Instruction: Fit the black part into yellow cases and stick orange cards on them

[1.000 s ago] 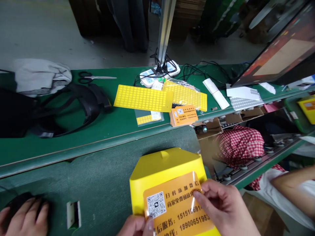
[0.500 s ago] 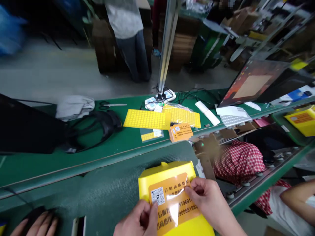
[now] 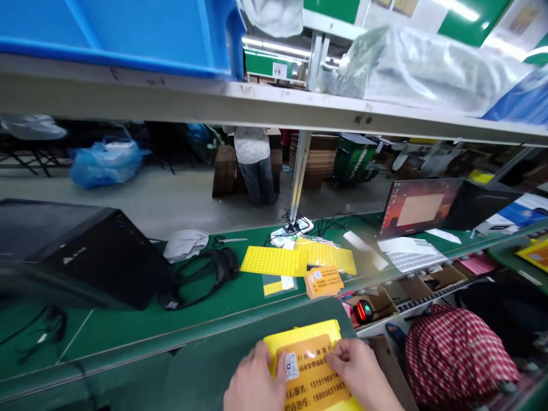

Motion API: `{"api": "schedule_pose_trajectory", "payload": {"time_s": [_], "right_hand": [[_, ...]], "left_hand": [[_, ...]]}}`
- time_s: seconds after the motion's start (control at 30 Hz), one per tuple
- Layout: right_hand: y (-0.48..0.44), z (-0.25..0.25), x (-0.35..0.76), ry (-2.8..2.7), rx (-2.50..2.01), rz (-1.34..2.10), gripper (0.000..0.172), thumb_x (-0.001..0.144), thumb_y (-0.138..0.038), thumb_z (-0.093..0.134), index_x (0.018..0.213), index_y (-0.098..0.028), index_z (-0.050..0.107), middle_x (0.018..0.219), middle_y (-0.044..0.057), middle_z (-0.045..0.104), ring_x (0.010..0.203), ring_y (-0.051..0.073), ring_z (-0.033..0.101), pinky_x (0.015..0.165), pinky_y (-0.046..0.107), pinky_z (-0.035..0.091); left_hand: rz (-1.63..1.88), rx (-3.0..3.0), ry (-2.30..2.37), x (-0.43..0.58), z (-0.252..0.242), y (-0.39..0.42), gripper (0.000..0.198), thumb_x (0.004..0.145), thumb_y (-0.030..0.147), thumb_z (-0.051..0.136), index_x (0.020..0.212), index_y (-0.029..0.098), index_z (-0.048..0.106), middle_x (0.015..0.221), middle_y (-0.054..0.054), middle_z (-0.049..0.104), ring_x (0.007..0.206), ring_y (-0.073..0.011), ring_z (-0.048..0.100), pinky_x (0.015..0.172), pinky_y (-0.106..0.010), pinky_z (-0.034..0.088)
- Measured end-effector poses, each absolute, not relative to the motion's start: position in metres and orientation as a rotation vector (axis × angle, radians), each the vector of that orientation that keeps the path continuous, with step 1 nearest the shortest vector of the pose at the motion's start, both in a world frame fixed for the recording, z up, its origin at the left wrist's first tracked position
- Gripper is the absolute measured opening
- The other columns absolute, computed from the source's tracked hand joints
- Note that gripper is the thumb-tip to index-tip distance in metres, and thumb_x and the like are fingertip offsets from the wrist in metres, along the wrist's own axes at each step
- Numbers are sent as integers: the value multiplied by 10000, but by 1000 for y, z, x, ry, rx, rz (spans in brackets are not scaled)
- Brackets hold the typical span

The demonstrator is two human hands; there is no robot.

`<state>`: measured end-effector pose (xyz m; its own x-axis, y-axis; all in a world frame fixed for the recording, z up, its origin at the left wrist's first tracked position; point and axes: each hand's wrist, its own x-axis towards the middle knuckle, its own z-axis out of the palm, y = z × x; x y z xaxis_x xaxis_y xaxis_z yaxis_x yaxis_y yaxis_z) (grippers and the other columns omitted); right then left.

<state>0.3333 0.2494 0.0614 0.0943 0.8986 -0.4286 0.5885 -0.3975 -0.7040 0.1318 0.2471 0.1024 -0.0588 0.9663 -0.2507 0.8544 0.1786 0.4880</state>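
Note:
A yellow plastic box [image 3: 301, 330] lies on the dark green mat in front of me, its lower part cut off by the frame. Across its face is an orange label [image 3: 317, 365] with black print and a QR code. My left hand [image 3: 257, 379] is closed at the label's left edge, thumb beside the QR code and fingers over the box's side. At the opposite edge, my right hand [image 3: 362, 371] pinches the label between thumb and forefinger. How much of the label adheres to the box cannot be seen.
Beyond the mat lie a stack of orange labels [image 3: 324, 282], yellow sticker sheets [image 3: 274, 261], scissors [image 3: 230, 240] and a black headband-like strap [image 3: 205, 279]. A shelf beam [image 3: 274, 108] crosses above. Red checkered cloth [image 3: 458, 354] on a person is at right, near a lit scanner-like device [image 3: 363, 311].
The view has tilted upward, bringing the shelf and blue bin into sight. My left hand has shifted up along the label's edge; my right keeps its pinch. Another hand at lower left has left view.

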Motion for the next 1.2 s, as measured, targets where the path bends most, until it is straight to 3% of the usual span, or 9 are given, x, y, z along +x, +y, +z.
{"api": "schedule_pose_trajectory", "payload": {"time_s": [0.13,0.33,0.53,0.63,0.77,0.87,1.0,1.1,1.2], "right_hand": [[250,59,333,-1467,-2010,1153,236,739,-274,536,535,-206,438,511,-24,493,502,123,453,506,237,277],[249,61,335,-1434,-2005,1168,226,737,-268,549,541,-197,462,524,-26,505,528,124,478,518,234,300],[248,64,339,-1429,-2023,1212,244,777,-309,549,565,-197,502,548,-13,569,543,134,532,509,229,311],[247,73,336,-1514,-2068,1180,248,807,-287,529,576,-204,491,569,-2,599,549,142,553,507,233,308],[249,93,332,-1864,-2230,908,237,841,-264,504,612,-204,529,614,54,653,581,181,586,531,268,297],[256,107,337,-2096,-2297,719,282,840,-308,536,580,-200,532,627,102,668,608,219,611,538,293,284],[266,113,360,-1895,-2196,962,378,883,-349,493,532,-214,457,507,35,610,470,164,593,494,264,331],[268,107,386,-1581,-2120,1056,393,913,-444,446,591,-219,464,510,6,607,438,155,608,486,243,404],[264,99,410,-1400,-2090,1034,428,898,-554,450,641,-215,499,557,6,628,446,157,602,481,249,430]], "left_hand": [[325,1927,1783,166,104,281,335,847,358,479,1091,177,619,1125,-137,664,1104,-323,589,904,-474,468],[143,2035,1485,169,89,305,308,855,355,501,1028,186,693,1071,-120,711,1025,-330,643,892,-478,482],[435,1598,1472,105,62,284,394,891,508,457,1092,225,645,1177,-67,689,1089,-250,632,954,-378,495],[561,1357,1549,96,49,266,474,872,539,464,1206,224,585,1236,-72,669,1134,-256,624,934,-387,533],[609,1327,1590,99,44,259,494,862,535,469,1221,217,588,1244,-78,665,1139,-263,626,951,-410,537],[543,1478,1666,107,52,273,532,884,511,437,1268,164,559,1318,-116,610,1215,-282,570,1042,-459,468],[412,1942,1684,154,68,299,607,925,426,401,1418,71,408,1498,-168,418,1396,-317,363,1150,-531,320],[314,2243,1427,204,70,296,674,916,396,444,1494,91,276,1584,-137,237,1477,-314,173,1196,-589,167],[300,2228,1057,228,67,250,791,904,509,438,1506,50,212,1597,-176,132,1491,-336,28,1194,-631,25]]}}
